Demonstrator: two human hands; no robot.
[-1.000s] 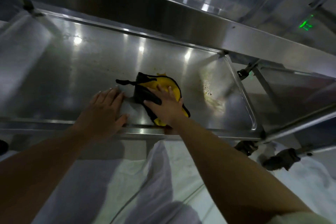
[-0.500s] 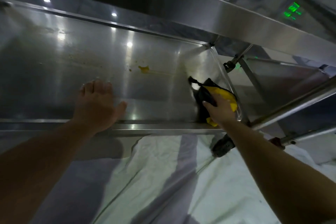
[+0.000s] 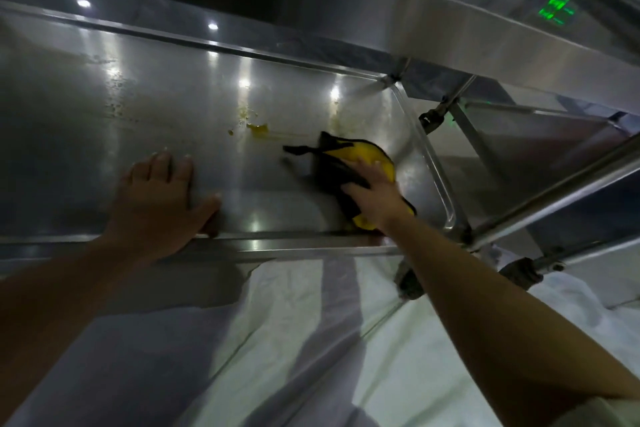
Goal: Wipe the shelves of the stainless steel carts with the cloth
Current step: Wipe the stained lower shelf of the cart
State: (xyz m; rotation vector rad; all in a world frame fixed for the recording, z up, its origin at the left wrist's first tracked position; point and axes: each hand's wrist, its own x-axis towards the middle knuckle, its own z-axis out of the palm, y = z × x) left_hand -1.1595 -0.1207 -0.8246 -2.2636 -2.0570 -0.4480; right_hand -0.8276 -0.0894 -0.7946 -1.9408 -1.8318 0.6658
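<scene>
A yellow cloth with black edging (image 3: 360, 158) lies on the lower stainless steel shelf (image 3: 173, 107), near its right end. My right hand (image 3: 375, 196) presses flat on the cloth with fingers spread. My left hand (image 3: 161, 198) rests flat on the shelf near its front rim, fingers straight, thumb out to the right. A yellow stain (image 3: 258, 128) and small specks sit on the steel just left of the cloth. More brownish specks (image 3: 116, 94) mark the shelf further left.
An upper shelf (image 3: 450, 21) overhangs the lower one. A second cart's frame and shelf (image 3: 540, 135) stand to the right, with caster wheels (image 3: 519, 272) below. White sheeting (image 3: 294, 340) covers the floor in front of the cart.
My right hand swept the cloth from the shelf's middle to its right end, then back slightly left and further in. My left hand stayed planted on the shelf.
</scene>
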